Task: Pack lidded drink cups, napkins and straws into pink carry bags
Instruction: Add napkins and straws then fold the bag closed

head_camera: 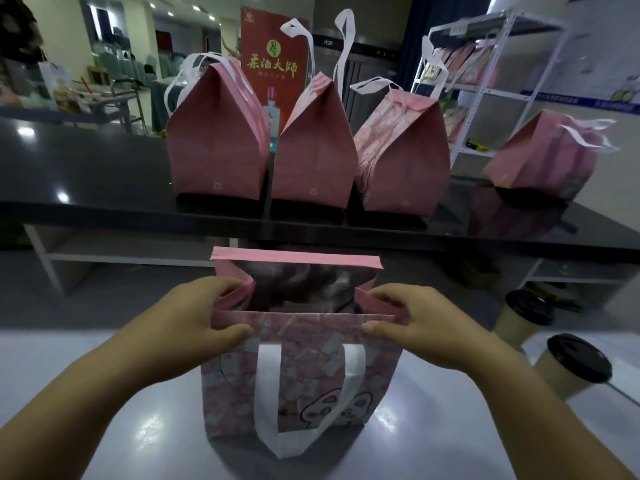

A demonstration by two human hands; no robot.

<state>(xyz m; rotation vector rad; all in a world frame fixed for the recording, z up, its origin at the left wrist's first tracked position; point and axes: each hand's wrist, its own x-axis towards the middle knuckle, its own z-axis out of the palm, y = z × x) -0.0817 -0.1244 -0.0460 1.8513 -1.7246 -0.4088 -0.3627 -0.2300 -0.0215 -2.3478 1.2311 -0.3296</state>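
Note:
A pink carry bag [304, 379] with a cartoon print and white handles stands open on the grey table in front of me. My left hand [204, 313] pinches the left end of its near rim, thumb on the outside. My right hand [408, 317] pinches the right end of the same rim. The inside of the bag is dark and I cannot make out what it holds. Two beige drink cups with black lids stand at the right, one [519, 320] farther back and one [571, 368] nearer.
On the raised black counter [86, 174] behind stand several closed pink bags, three in a row [218, 140] [315, 150] [401, 154] and one lying tilted at the right [543, 154]. A white metal shelf rack [485, 84] and a red poster [273, 57] are beyond.

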